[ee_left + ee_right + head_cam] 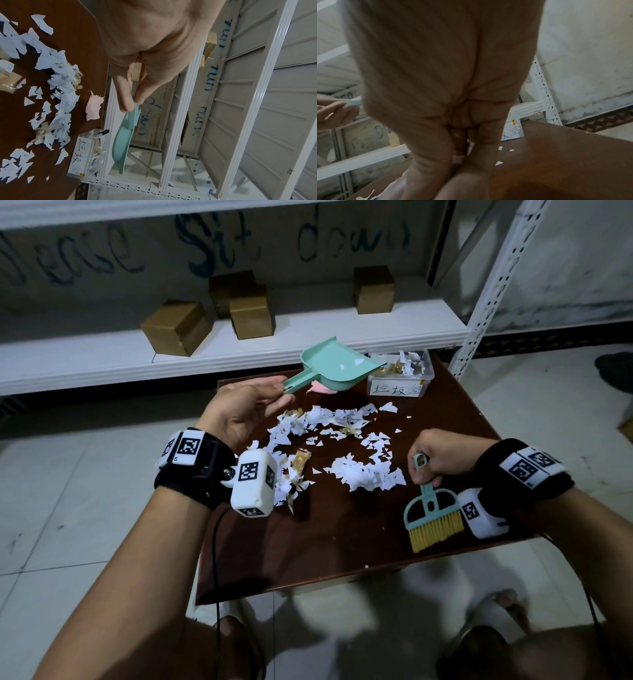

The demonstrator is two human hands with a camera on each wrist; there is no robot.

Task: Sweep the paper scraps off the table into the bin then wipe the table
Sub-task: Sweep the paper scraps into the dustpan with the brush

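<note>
Your left hand (246, 409) pinches the mint dustpan (334, 368) by its handle end between thumb and fingertips (126, 104), the pan raised and tipped beyond them over the clear bin (400, 376) at the table's (342, 542) far edge. Paper scraps (342, 446) lie spread between your two hands — a pink piece (93, 106) sits just under the pan. Your right hand (442, 453) curls around the brush (431, 508) handle, bristles trailing behind the fingers, seemingly resting on the tabletop.
</note>
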